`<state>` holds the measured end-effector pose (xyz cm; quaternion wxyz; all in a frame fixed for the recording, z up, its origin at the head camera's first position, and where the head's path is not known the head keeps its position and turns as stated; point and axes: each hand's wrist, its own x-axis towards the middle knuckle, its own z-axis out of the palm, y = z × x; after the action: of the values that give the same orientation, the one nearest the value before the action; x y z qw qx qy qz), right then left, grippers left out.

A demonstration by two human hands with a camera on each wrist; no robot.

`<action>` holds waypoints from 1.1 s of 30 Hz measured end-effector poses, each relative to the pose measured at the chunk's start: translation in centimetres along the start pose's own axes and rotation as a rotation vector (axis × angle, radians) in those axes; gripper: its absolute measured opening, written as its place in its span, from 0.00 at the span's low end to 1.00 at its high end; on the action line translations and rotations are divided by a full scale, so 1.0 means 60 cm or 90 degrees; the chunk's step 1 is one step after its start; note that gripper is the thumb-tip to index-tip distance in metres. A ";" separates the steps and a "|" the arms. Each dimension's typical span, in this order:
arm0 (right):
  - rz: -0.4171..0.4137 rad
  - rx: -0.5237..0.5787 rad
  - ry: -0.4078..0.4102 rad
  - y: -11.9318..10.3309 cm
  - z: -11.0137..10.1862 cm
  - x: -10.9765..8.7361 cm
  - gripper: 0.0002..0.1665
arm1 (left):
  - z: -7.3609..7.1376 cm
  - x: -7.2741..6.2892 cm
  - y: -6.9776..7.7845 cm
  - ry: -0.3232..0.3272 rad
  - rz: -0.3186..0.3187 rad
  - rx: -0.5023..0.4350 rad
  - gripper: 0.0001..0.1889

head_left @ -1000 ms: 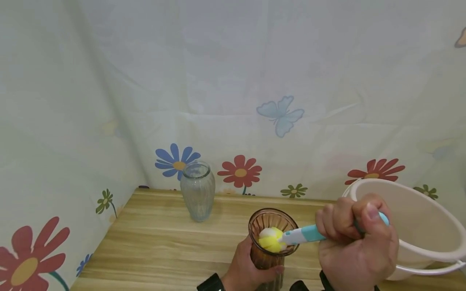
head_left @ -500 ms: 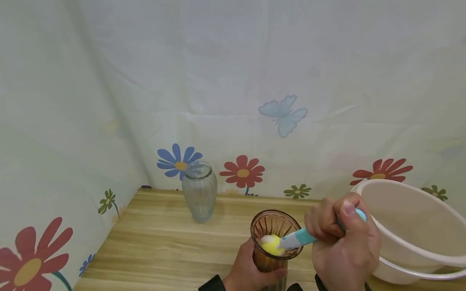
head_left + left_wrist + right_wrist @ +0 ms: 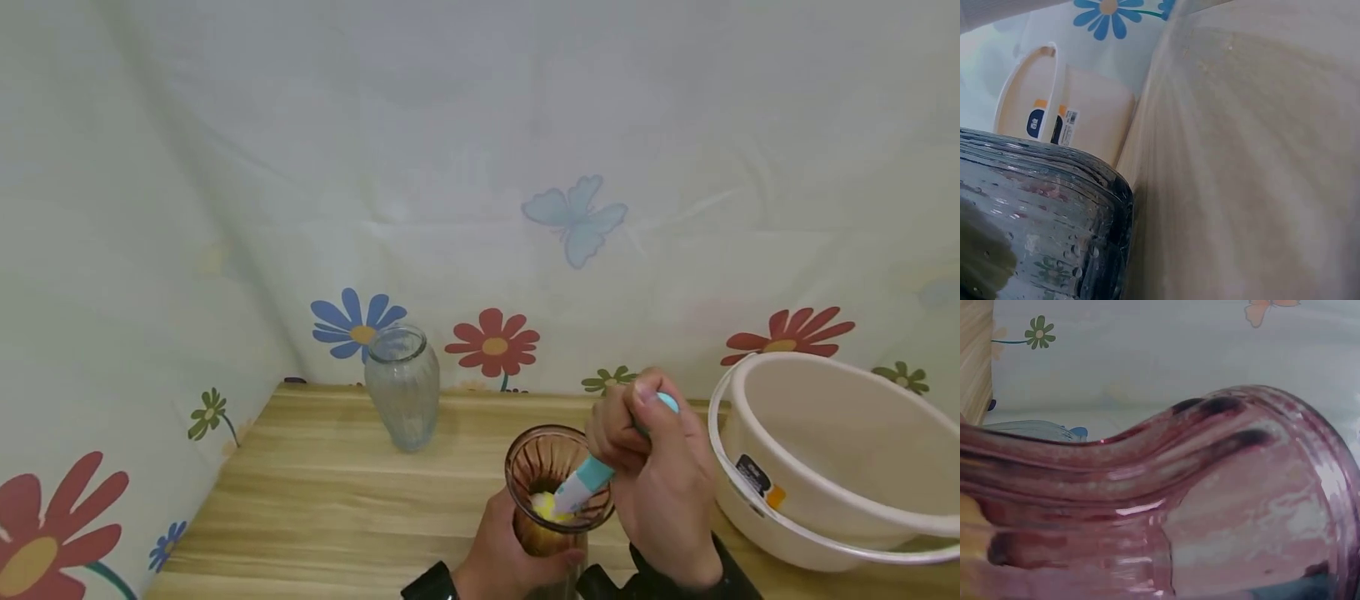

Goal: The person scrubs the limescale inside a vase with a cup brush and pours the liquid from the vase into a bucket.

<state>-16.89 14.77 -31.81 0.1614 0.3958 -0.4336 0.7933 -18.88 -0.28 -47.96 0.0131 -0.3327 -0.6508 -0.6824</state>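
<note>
In the head view my left hand [image 3: 495,546] grips the body of a brown ribbed glass vase [image 3: 536,446] with a flared mouth. My right hand [image 3: 663,487] is curled round the turquoise and white handle of a sponge brush [image 3: 576,490], above and right of the mouth. The yellow and white sponge head [image 3: 547,505] is down inside the vase, partly hidden by the rim. Water drops cover the vase's thick base [image 3: 1085,206] in the left wrist view. Close up in the right wrist view, the vase's neck [image 3: 1135,481] looks pinkish, with yellow sponge [image 3: 971,534] showing through the glass.
A clear glass vase [image 3: 405,392] stands upright towards the back of the wooden table [image 3: 315,483]. To the right is a cream bucket [image 3: 795,479] with its white handle [image 3: 817,546] hanging down. Behind the table hangs a flowered cloth [image 3: 465,167].
My right hand has moved left towards the vase, and the brush stands steeper with its sponge head deeper inside. The left hand keeps its hold on the vase. More of the bucket shows.
</note>
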 end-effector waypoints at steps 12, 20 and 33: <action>0.200 -0.172 -0.068 -0.010 0.006 0.001 0.16 | -0.005 0.001 -0.009 -0.012 -0.006 0.004 0.33; 0.233 -0.265 -0.076 -0.009 0.000 0.003 0.15 | -0.006 0.004 -0.010 -0.025 -0.022 0.003 0.33; 0.222 -0.263 -0.053 -0.013 0.004 0.006 0.17 | -0.008 0.005 -0.007 -0.034 0.004 0.010 0.34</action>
<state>-16.53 15.02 -31.01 0.0813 0.3062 -0.6543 0.6867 -19.52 -0.50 -48.14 0.0007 -0.3530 -0.6549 -0.6682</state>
